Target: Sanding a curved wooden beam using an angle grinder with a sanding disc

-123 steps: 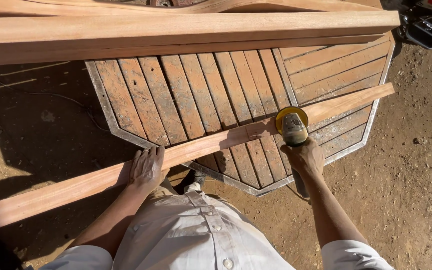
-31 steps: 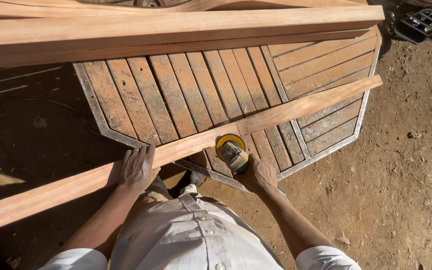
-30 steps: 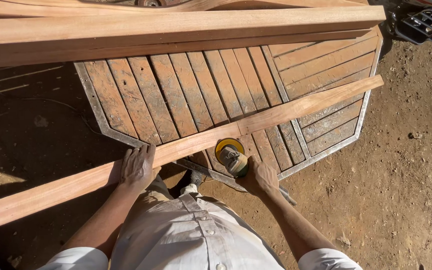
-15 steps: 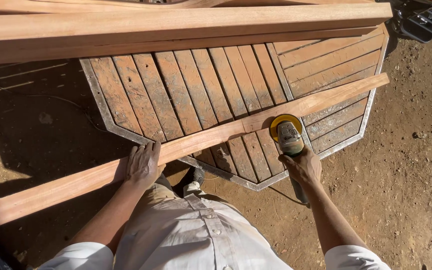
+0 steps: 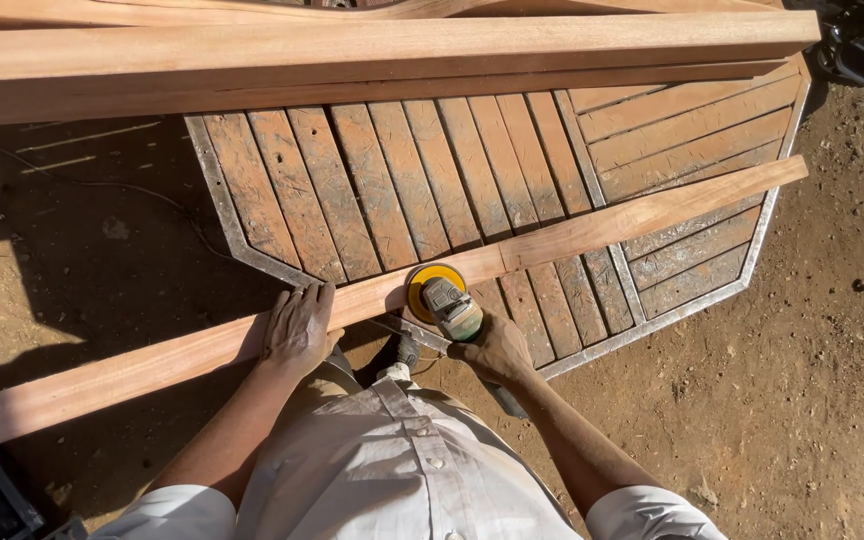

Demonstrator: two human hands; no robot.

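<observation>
Plank (image 5: 572,225): 1 long pale board lying slantwise across a slatted panel (image 5: 382,190) on dirt ground, near end at the left, far end at the right. The left hand (image 5: 297,325) lies flat and open on it, pinning it. The right hand (image 5: 497,350) grips a sander (image 5: 442,295), its yellow disc on the plank's near edge. Best kept flat, pressed lightly, the plank held firm.

One head-worn camera looks steeply down, close over the person's own arms. A long reddish wooden plank (image 5: 572,225) crosses the frame diagonally.
</observation>
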